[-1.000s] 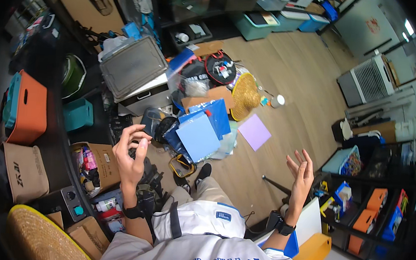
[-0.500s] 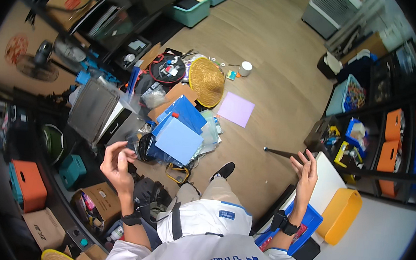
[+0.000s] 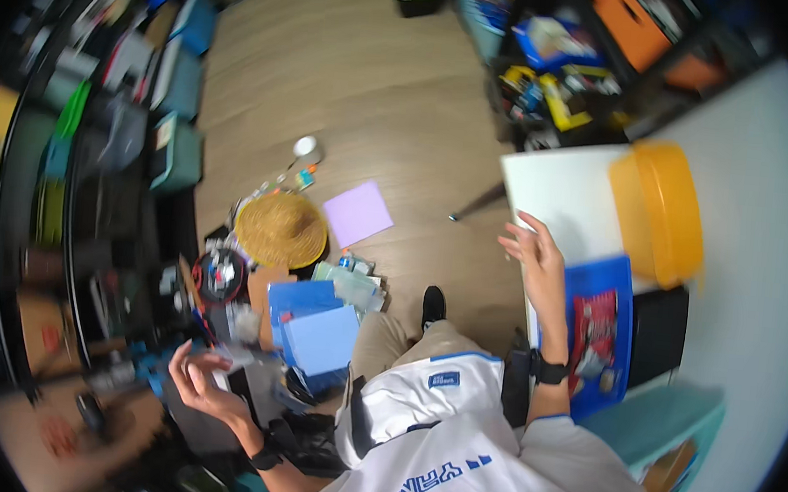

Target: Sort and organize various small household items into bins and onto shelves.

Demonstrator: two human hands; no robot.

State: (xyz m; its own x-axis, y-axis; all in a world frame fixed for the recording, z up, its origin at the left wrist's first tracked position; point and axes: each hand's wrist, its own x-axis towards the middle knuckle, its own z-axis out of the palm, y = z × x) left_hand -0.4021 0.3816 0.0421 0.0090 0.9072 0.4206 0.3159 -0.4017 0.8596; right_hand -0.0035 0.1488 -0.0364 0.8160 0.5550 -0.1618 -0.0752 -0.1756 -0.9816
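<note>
A person's two bare hands held nothing. Taking the view's centre as the dial, the left hand (image 3: 202, 385) hung at eight o'clock, fingers loosely bent, with blue sheets (image 3: 322, 341) on the floor at seven. The right hand (image 3: 537, 257) was at three, fingers parted; whether it touched the white table (image 3: 577, 192) could not be told. At four lay a blue tray (image 3: 616, 354) containing a red packet (image 3: 595, 325). A straw hat (image 3: 281, 227) lay at nine.

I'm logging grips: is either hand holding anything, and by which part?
Nothing is held: the left hand and right hand both look empty.
</note>
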